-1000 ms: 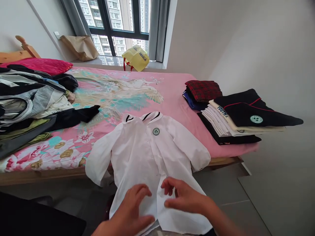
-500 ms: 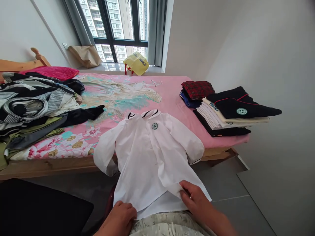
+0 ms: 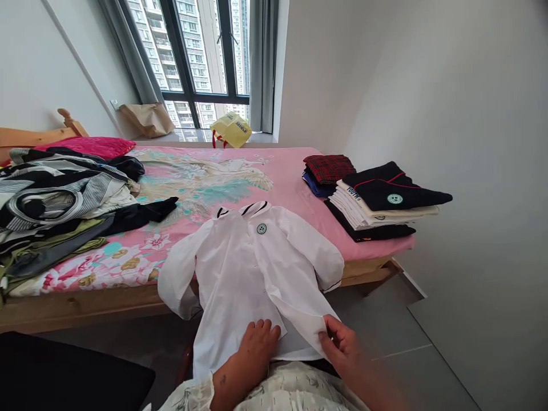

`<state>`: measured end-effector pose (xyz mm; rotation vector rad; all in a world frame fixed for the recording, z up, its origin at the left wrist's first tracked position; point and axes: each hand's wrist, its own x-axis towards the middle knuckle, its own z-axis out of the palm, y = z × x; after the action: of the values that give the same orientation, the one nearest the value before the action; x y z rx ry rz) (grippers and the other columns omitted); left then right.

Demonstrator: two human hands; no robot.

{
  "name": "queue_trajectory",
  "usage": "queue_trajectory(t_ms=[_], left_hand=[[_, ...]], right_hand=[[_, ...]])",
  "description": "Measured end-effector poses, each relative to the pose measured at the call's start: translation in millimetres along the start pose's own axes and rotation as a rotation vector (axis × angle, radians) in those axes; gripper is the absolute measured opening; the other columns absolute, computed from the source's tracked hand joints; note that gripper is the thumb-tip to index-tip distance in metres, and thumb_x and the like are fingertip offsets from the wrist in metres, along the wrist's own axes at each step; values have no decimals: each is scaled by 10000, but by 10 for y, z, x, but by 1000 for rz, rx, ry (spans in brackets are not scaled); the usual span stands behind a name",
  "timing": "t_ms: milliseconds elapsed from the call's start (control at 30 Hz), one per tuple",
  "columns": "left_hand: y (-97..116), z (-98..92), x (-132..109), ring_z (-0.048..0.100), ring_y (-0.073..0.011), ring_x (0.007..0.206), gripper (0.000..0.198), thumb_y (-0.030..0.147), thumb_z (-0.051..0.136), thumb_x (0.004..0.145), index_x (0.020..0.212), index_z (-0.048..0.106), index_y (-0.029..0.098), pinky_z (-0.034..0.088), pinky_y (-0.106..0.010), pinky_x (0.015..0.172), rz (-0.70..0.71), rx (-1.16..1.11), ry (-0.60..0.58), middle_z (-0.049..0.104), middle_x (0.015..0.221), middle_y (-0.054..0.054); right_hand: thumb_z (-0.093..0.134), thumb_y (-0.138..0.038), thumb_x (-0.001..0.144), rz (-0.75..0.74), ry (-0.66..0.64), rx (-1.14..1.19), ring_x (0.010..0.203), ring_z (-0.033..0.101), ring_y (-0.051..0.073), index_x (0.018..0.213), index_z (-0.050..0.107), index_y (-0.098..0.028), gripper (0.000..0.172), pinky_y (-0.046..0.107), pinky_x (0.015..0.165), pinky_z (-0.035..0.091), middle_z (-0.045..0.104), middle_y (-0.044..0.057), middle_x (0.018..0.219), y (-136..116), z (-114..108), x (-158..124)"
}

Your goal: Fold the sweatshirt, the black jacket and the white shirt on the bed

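A white long-sleeved shirt [image 3: 231, 279] with dark stripes on its collar and a round green badge lies front up, its collar on the bed and its lower part hanging toward me. My left hand [image 3: 259, 345] rests on the lower front near the button edge, fingers laid on the cloth, thumb hidden. The other front panel's lower edge is pinched between thumb and fingers of my right hand [image 3: 340, 342], which lifts it a little, so the inside of the shirt's back shows between the panels.
Folded clothes [image 3: 355, 211] are stacked at the bed's right end, beside a red plaid piece [image 3: 329, 168]. A loose heap of clothes [image 3: 64, 194] covers the left side of the pink bed [image 3: 286, 177]. At lower left is a flat black surface [image 3: 72, 374]. A yellow bag [image 3: 231, 130] stands by the window.
My left hand has left the shirt's lower left hem and moved right and up onto the front. My right hand still holds the panel edge, now drawn further aside. The camera view has tilted up slightly.
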<state>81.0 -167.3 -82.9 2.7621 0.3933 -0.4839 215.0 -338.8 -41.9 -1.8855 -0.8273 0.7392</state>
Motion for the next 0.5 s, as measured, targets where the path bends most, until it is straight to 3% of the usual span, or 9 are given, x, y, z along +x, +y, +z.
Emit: queue_trajectory(t_ms=[100, 200, 367, 433, 500], left_hand=[[-48, 114, 54, 536, -297, 963, 387, 110, 454, 702, 1073, 536, 178, 391, -434, 829, -70, -6, -39, 576, 1044, -134], [-150, 94, -67, 575, -237, 856, 269, 105, 424, 722, 924, 570, 204, 411, -358, 754, -160, -139, 58, 594, 960, -94], [-275, -55, -546, 504, -146, 658, 147, 90, 398, 701, 650, 448, 218, 376, -259, 606, -224, -453, 387, 508, 706, -14], [-282, -104, -745, 488, -141, 644, 153, 79, 401, 686, 629, 415, 220, 363, -255, 583, -196, -480, 408, 497, 693, -8], [-271, -139, -895, 497, -145, 675, 154, 69, 415, 671, 633, 428, 218, 368, -256, 609, -172, -452, 348, 523, 718, -10]], right_hand=[[420, -414, 867, 3, -42, -52, 590, 393, 122, 746, 534, -207, 266, 228, 548, 335, 454, -24, 660, -39, -17, -47], [437, -322, 857, -20, -89, -111, 633, 441, 131, 760, 548, -224, 178, 228, 590, 361, 487, -21, 689, -130, -25, -100], [446, -153, 773, -131, -185, -262, 726, 530, 139, 794, 593, -240, 172, 228, 658, 385, 580, -4, 802, -204, 10, -151], [443, -114, 737, -151, -269, -356, 796, 560, 147, 827, 626, -252, 247, 232, 702, 389, 609, 4, 868, -178, 24, -156], [444, -111, 729, -137, -372, -466, 846, 577, 165, 865, 650, -266, 292, 248, 732, 390, 627, 14, 909, -143, 22, -150]])
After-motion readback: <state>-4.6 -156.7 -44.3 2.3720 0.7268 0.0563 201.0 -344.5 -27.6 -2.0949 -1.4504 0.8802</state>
